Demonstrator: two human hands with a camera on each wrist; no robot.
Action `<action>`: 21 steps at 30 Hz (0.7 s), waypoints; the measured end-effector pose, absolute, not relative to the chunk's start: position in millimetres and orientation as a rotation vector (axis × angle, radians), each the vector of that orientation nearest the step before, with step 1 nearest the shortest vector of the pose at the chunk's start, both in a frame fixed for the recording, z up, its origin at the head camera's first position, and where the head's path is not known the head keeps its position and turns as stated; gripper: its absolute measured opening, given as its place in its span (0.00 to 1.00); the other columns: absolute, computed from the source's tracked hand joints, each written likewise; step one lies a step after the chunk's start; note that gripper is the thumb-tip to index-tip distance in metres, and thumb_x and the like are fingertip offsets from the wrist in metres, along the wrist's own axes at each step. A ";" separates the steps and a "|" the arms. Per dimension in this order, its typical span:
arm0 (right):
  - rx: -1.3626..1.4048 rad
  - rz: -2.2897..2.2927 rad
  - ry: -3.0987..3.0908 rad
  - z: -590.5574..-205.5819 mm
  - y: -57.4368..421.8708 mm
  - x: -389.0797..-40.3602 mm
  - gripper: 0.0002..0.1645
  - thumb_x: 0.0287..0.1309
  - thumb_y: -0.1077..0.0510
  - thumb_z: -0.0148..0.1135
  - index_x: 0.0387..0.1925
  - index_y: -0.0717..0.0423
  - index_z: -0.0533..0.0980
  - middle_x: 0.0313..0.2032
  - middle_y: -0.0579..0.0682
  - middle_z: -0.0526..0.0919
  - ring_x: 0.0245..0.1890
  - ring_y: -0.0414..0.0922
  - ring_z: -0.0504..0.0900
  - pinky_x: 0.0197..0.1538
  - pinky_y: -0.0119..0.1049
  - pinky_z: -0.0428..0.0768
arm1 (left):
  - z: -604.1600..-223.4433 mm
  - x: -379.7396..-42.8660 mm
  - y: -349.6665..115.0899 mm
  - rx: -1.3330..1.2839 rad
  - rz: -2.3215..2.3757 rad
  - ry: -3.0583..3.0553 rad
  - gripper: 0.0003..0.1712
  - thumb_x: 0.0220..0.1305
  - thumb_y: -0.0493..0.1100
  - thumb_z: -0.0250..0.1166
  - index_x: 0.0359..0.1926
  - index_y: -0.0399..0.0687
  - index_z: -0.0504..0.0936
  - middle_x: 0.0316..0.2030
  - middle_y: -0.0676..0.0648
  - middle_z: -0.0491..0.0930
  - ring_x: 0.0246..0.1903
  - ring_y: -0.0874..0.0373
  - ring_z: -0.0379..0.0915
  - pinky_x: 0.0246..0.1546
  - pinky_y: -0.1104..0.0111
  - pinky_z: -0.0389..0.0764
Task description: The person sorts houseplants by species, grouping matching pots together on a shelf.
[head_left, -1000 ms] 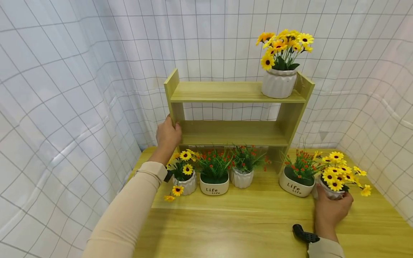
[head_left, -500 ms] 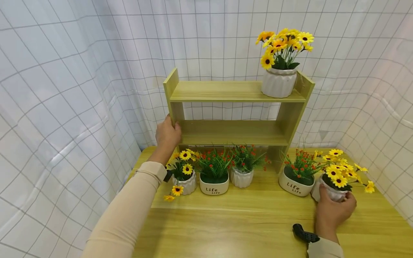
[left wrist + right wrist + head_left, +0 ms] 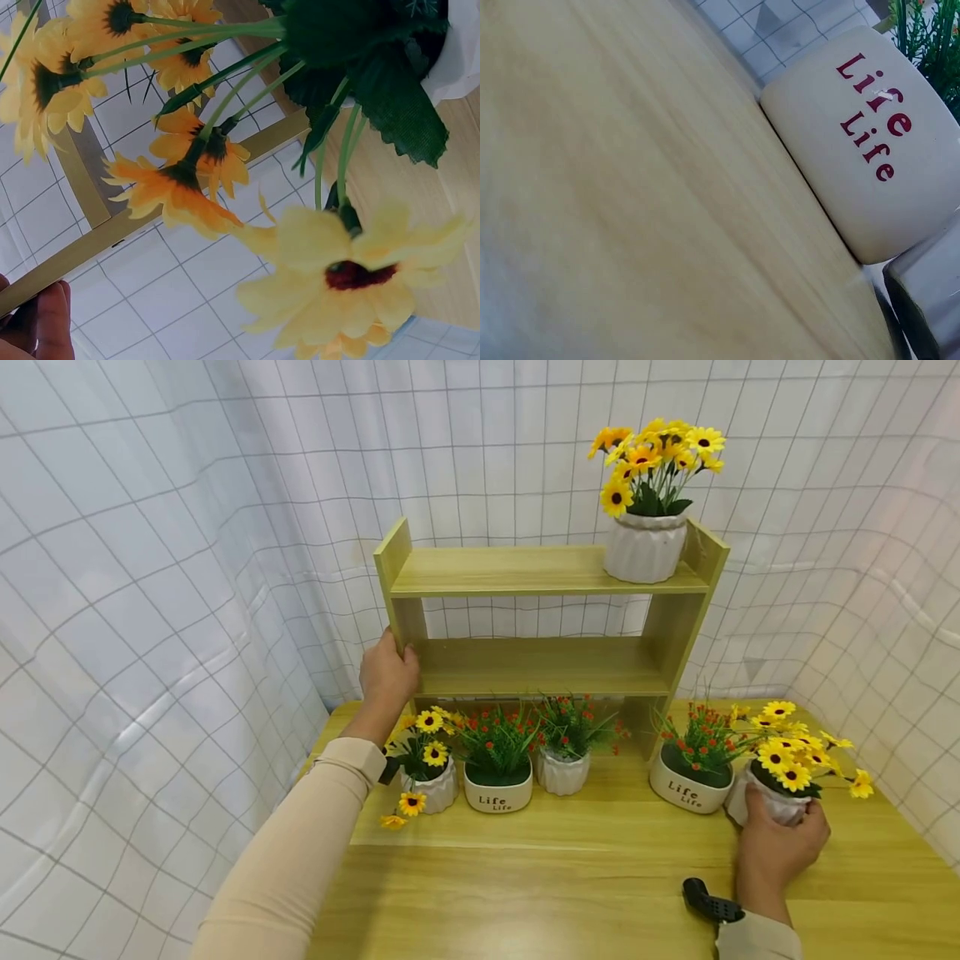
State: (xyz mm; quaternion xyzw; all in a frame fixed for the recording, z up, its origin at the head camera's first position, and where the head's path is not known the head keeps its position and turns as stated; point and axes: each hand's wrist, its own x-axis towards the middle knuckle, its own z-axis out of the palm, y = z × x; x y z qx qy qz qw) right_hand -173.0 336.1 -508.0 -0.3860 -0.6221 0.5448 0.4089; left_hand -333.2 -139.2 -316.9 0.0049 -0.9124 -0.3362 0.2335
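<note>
My left hand point(image 3: 388, 677) grips the left side panel of a wooden shelf point(image 3: 543, 668), thumb at its front edge. In the left wrist view its fingers point(image 3: 54, 319) curl at that panel. Toward the table's right side, my right hand point(image 3: 780, 847) holds a white fluted flowerpot point(image 3: 783, 810) of yellow daisies point(image 3: 791, 760), thumb and fingers on opposite sides. Left of it stands an oval "Life" planter point(image 3: 690, 789) with red-flowered grass. At the lower right of the right wrist view shows part of the fluted white pot point(image 3: 934, 277).
Another daisy pot point(image 3: 645, 547) stands on the shelf's top board, at right. Before the shelf stand a drooping daisy pot point(image 3: 431, 789), a second "Life" planter point(image 3: 498, 797) and a round white pot point(image 3: 564, 774) of red-flowered grass. Gridded curtains point(image 3: 225, 568) surround the wooden table point(image 3: 525, 877).
The right hand and its daisy pot have shifted slightly to the right, the blooms shifting with it. The left hand keeps its grip on the shelf. The head view has moved a little.
</note>
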 end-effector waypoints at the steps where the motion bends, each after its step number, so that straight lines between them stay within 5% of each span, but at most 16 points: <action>1: -0.970 1.362 -1.570 -507.5 336.2 -173.2 0.44 0.52 0.47 0.74 0.69 0.47 0.67 0.65 0.47 0.64 0.63 0.44 0.63 0.65 0.31 0.60 | -316.8 -333.3 -139.0 0.013 -0.924 -2.503 0.20 0.75 0.45 0.53 0.61 0.39 0.73 0.51 0.33 0.81 0.49 0.36 0.79 0.45 0.46 0.80; 21: -0.954 1.433 -1.567 -508.6 337.9 -173.3 0.49 0.50 0.48 0.76 0.71 0.48 0.63 0.67 0.48 0.57 0.65 0.43 0.59 0.66 0.28 0.58 | -315.6 -332.0 -137.5 0.025 -0.935 -2.504 0.20 0.74 0.44 0.54 0.62 0.39 0.73 0.51 0.34 0.81 0.49 0.37 0.79 0.47 0.46 0.79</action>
